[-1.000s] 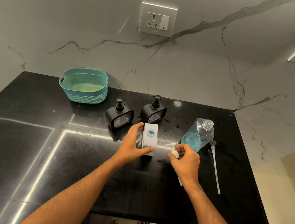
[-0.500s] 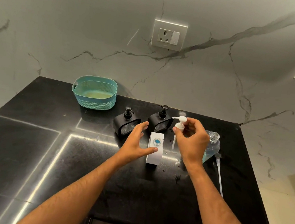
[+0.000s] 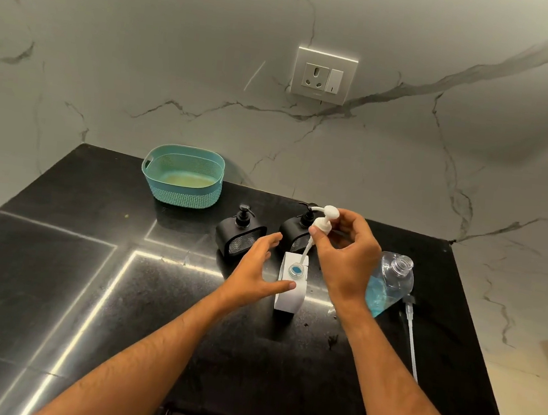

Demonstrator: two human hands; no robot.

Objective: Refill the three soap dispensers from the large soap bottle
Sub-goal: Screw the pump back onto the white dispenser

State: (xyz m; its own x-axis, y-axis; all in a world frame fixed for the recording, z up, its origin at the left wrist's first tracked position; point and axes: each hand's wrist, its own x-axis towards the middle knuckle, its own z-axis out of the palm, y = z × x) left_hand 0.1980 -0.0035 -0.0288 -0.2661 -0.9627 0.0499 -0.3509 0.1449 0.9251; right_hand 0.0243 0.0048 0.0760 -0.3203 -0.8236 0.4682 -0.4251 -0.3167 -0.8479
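Fingers of right hand (image 3: 346,254) pinch white plastic pump (image 3: 322,221); left hand (image 3: 254,270) steadies boxy dispenser (image 3: 290,287).

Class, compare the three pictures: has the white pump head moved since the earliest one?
Yes. The right hand has lifted the white pump head off the black counter; it is now above the white dispenser, its tube angled towards the opening.

black speckled counter (image 3: 49,283), white grey-veined marble wall (image 3: 146,53), teal perforated basket (image 3: 181,192), white dispenser (image 3: 289,295), blue soap (image 3: 379,296)
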